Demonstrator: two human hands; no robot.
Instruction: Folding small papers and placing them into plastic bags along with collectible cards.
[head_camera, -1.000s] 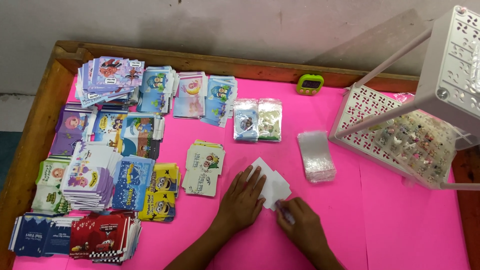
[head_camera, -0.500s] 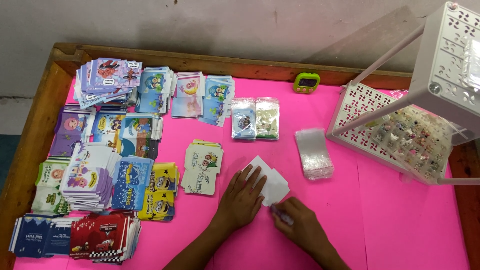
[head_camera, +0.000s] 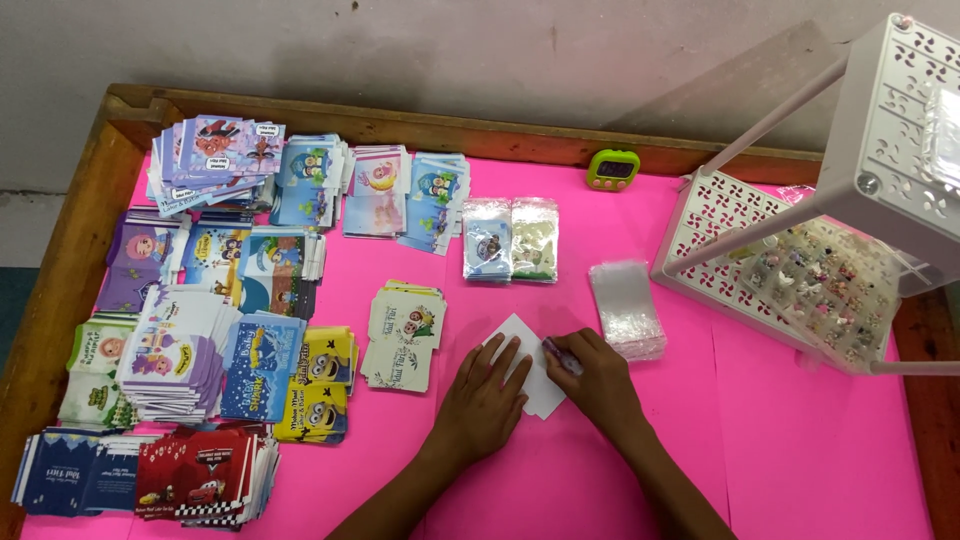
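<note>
A white paper sheet (head_camera: 540, 390) lies on the pink table surface (head_camera: 660, 430) near the front middle. My left hand (head_camera: 487, 400) rests flat on its left part, fingers spread. My right hand (head_camera: 592, 378) sits on the sheet's right edge and pinches a small purple-tipped object (head_camera: 560, 353) against the paper. A stack of clear plastic sleeves (head_camera: 626, 308) lies just right of my right hand. A small pile of cartoon-printed cards (head_camera: 405, 322) sits left of my left hand.
Many stacks of colourful printed cards (head_camera: 230, 300) fill the left half. Two filled clear packets (head_camera: 511, 238) lie mid-table. A green timer (head_camera: 613, 168) stands at the back. A white perforated rack (head_camera: 800, 240) holding small trinkets stands at right. A wooden rim (head_camera: 60, 260) borders the table.
My right hand has moved up and forward along the sheet's right edge, toward the plastic sleeves. My left hand stays pressed on the sheet.
</note>
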